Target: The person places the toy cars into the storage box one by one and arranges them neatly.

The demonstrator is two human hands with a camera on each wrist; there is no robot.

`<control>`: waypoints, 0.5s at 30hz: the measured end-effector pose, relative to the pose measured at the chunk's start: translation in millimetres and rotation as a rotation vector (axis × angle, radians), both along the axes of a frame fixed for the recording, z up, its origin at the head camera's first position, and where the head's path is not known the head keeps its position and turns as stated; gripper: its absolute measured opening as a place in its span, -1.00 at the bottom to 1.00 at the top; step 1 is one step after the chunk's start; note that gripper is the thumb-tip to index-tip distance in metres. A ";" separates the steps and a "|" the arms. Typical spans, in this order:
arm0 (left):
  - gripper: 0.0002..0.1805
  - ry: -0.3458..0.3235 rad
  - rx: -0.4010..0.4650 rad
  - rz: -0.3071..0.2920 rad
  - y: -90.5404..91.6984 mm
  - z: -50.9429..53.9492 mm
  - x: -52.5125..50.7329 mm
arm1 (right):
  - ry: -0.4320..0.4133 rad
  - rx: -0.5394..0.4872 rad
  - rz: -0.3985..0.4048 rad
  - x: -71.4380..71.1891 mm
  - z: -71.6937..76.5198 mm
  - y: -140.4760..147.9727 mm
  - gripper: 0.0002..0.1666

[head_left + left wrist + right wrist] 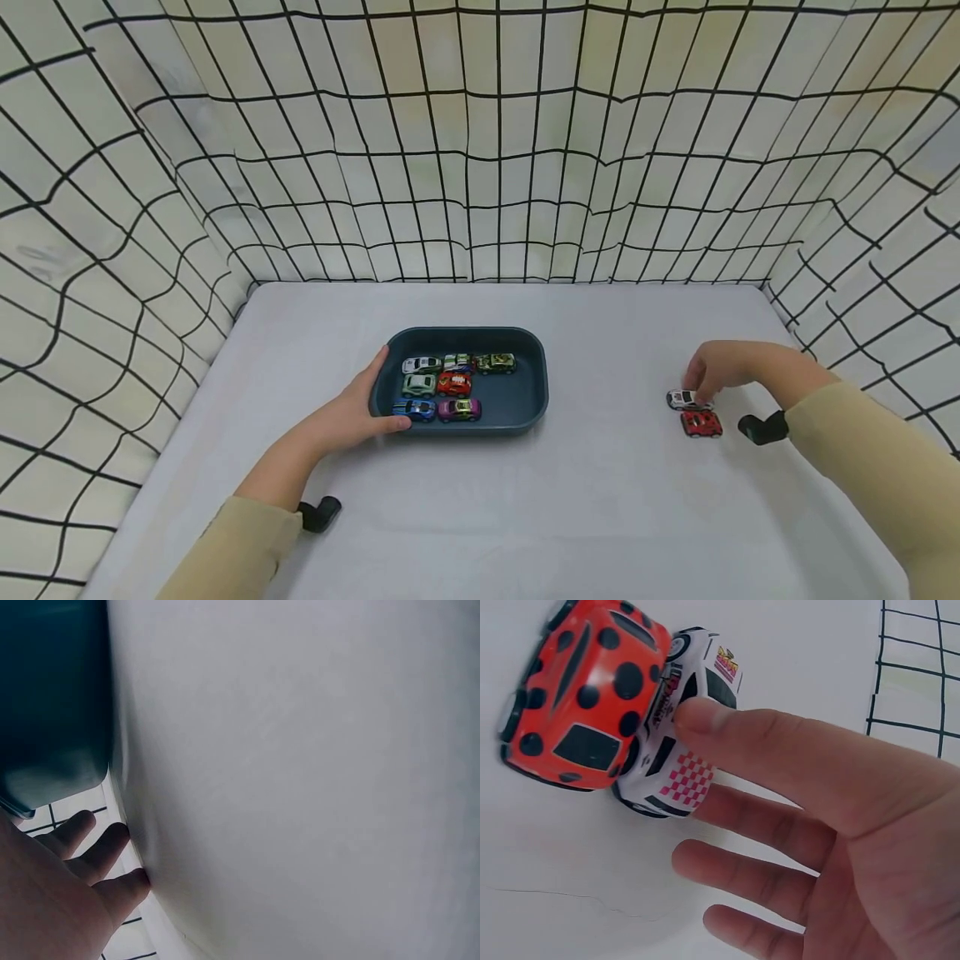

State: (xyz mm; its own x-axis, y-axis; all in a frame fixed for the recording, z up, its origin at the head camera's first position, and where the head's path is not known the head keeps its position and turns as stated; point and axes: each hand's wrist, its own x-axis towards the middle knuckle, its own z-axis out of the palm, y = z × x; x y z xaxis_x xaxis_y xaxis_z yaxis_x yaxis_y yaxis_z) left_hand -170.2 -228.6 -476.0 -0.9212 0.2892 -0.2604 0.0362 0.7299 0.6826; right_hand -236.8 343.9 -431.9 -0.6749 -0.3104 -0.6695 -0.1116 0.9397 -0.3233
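In the head view my left hand rests on the left end of a dark blue tray, thumb along the front rim. The left wrist view has three spread fingers of the left hand beside the tray. Far to the right, my right hand pinches a white toy car. Thumb and index finger of the right hand take its two sides, and red checks mark the white car. Touching it is a red toy car with black spots.
Several toy cars stand in the tray, among them a blue car, a purple car and a camouflage car. A white cloth covers the table. Black grid netting over white sheets encloses the back and sides.
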 end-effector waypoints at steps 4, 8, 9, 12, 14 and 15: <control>0.37 0.000 -0.011 -0.003 0.2 -0.7 -0.7 | 0.036 0.017 0.004 3.3 -1.4 0.2 -0.68; 0.37 -0.001 -0.023 0.000 -0.1 -0.3 -0.4 | 0.058 0.020 0.019 4.5 -2.7 -1.0 -0.69; 0.37 -0.001 -0.024 0.001 -0.1 0.1 -0.3 | 0.060 0.017 0.023 4.5 -2.7 -1.3 -0.69; 0.37 0.002 -0.022 0.000 -0.2 -0.1 -0.4 | 0.062 0.011 0.031 5.1 -2.2 -2.4 -0.69; 0.36 0.003 -0.019 0.000 0.3 -0.2 -0.6 | 0.058 0.008 0.028 5.6 -2.3 -3.0 -0.71; 0.36 0.003 -0.018 0.000 0.5 -0.4 -0.8 | 0.055 0.009 0.027 6.1 -2.7 -3.3 -0.72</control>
